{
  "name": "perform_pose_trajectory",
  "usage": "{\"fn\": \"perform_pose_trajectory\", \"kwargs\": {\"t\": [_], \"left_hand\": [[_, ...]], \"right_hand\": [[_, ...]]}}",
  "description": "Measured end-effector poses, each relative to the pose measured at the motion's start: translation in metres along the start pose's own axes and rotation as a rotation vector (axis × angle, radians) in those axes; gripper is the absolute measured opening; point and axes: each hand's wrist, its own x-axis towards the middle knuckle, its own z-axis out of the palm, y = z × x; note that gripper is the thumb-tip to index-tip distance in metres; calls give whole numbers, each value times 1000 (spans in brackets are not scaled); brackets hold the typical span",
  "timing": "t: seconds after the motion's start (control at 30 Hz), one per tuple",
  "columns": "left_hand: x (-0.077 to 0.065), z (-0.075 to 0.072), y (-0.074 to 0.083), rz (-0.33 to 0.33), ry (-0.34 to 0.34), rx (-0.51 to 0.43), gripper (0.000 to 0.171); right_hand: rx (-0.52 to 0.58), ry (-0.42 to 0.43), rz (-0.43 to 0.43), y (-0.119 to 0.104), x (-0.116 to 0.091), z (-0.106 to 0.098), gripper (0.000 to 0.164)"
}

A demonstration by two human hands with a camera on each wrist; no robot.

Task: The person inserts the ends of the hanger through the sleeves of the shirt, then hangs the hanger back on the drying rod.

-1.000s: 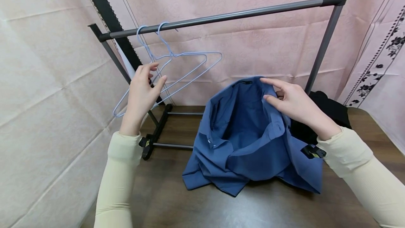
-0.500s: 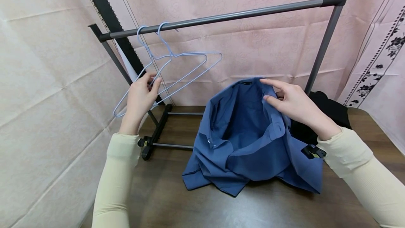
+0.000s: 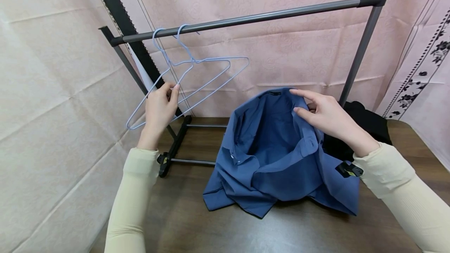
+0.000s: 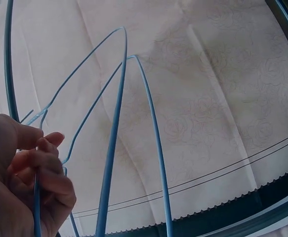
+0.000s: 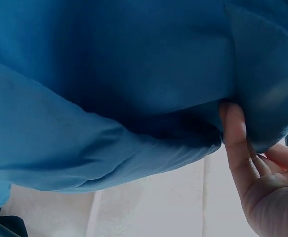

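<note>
Two thin light-blue wire hangers hang by their hooks on a rack bar (image 3: 246, 18). My left hand (image 3: 161, 104) pinches the sloping side of the nearer hanger (image 3: 219, 59) between thumb and curled fingers. In the left wrist view, that hanger's wire (image 4: 37, 207) passes through the hand (image 4: 32, 173), with the other hanger close beside it. A blue collared shirt (image 3: 281, 179) stands bunched on the table, its neck opening facing up. At the shirt's right collar side, my right hand (image 3: 325, 112) holds the fabric between thumb and fingers; the right wrist view shows the fingers (image 5: 237, 143) at the cloth edge.
A dark metal garment rack stands on the wooden table (image 3: 183, 214), its right post (image 3: 362, 50) behind my right hand. Black cloth (image 3: 369, 122) lies behind the shirt at right. Pale patterned fabric (image 3: 63, 89) covers the walls at the left and back.
My left hand has moved down slightly from beside the hangers and now pinches the nearer hanger's wire. The right hand and the shirt have stayed in place.
</note>
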Motion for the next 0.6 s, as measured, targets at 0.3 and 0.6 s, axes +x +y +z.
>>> {"fn": "perform_pose_trajectory", "kwargs": {"t": [0.3,0.6], "left_hand": [[3,-2,1,-3,62,-2,35],[9,-6,8,31,110,-23,36]], "right_hand": [[-5,-4,16,1,-1,0,50],[-6,-10,15,1,-1,-1,50]]}}
